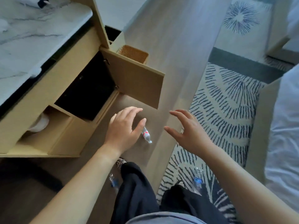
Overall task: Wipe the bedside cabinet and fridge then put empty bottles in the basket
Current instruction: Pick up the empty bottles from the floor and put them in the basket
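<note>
Both hands hang empty, fingers spread, over the small bottle [146, 135] lying on the floor at frame centre. Its long axis runs upper left to lower right. Left hand [124, 128] is nearer, thumb almost over it; right hand [188, 129] sits further right, and the basket [133, 54] is above, beyond the open cabinet door [137, 81].

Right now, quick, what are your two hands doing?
Left hand: open, holding nothing, above the red-label bottle.
Right hand: open, empty.

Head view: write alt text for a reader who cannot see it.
Two open, empty hands, left and right, reach down toward a small bottle lying on the floor beside an open cabinet door. A wicker basket stands beyond.
</note>
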Demonstrator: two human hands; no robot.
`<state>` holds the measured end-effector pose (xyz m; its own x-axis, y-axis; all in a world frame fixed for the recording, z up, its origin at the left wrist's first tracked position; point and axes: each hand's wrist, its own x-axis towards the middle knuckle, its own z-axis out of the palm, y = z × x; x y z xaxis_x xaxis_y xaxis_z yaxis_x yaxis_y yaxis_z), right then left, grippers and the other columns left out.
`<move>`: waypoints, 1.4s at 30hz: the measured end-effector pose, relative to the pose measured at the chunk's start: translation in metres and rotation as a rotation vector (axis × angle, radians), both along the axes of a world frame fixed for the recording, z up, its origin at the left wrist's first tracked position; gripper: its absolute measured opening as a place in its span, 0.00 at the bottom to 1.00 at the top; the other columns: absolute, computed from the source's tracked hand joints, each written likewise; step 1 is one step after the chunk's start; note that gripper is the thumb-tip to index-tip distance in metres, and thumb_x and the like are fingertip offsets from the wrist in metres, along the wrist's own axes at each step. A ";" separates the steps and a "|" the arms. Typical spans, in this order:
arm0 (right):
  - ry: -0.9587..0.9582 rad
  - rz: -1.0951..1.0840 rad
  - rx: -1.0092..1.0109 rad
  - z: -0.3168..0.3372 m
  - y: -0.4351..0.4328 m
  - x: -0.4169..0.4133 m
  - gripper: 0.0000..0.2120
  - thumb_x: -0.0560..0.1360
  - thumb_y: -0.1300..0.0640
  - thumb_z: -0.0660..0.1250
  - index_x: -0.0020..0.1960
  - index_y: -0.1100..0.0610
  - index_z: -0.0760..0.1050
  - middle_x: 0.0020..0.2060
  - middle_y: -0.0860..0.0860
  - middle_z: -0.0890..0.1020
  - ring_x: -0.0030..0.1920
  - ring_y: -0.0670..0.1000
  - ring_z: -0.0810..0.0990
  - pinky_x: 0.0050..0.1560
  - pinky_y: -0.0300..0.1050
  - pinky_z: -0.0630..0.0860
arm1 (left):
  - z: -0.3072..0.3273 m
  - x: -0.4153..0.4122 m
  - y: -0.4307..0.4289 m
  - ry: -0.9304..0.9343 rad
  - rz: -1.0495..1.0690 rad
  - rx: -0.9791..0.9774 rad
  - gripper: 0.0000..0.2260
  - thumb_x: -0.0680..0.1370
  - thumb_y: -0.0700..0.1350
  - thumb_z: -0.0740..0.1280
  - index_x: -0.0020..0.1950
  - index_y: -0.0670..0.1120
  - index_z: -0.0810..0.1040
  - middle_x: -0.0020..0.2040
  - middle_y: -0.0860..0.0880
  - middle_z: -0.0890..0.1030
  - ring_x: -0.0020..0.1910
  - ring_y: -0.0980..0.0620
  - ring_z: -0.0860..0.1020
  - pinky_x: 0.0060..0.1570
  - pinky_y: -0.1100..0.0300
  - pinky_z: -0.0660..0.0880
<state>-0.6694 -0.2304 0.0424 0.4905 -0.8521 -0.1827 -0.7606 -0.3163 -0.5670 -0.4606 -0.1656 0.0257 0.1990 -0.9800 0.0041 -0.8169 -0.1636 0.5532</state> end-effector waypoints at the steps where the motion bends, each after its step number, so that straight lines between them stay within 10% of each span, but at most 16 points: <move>1: -0.003 -0.018 0.007 -0.007 0.002 -0.023 0.30 0.73 0.37 0.62 0.71 0.48 0.63 0.68 0.46 0.66 0.69 0.49 0.64 0.67 0.44 0.62 | -0.005 -0.021 0.000 0.001 -0.014 0.011 0.25 0.75 0.61 0.52 0.63 0.51 0.75 0.62 0.54 0.76 0.62 0.53 0.72 0.63 0.50 0.66; 15: -0.003 -0.274 0.175 -0.154 0.050 -0.180 0.27 0.74 0.42 0.65 0.68 0.53 0.68 0.65 0.49 0.70 0.66 0.48 0.66 0.62 0.36 0.59 | -0.116 -0.164 -0.003 -0.045 -0.263 0.248 0.26 0.74 0.63 0.51 0.63 0.52 0.75 0.58 0.57 0.76 0.57 0.55 0.73 0.59 0.55 0.66; 34: 0.234 -0.695 0.147 -0.751 0.103 -0.303 0.26 0.73 0.42 0.66 0.68 0.51 0.68 0.64 0.51 0.69 0.64 0.54 0.69 0.59 0.53 0.73 | -0.708 -0.247 -0.075 -0.230 -0.853 0.283 0.33 0.73 0.67 0.47 0.68 0.50 0.71 0.66 0.49 0.73 0.65 0.47 0.71 0.60 0.48 0.71; 42: 0.337 -0.740 0.123 -0.839 0.107 -0.335 0.27 0.73 0.52 0.70 0.69 0.52 0.66 0.69 0.55 0.63 0.70 0.60 0.58 0.65 0.62 0.67 | -0.797 -0.219 -0.077 -0.397 -1.018 0.278 0.29 0.75 0.66 0.51 0.63 0.48 0.76 0.61 0.46 0.77 0.59 0.44 0.77 0.53 0.49 0.75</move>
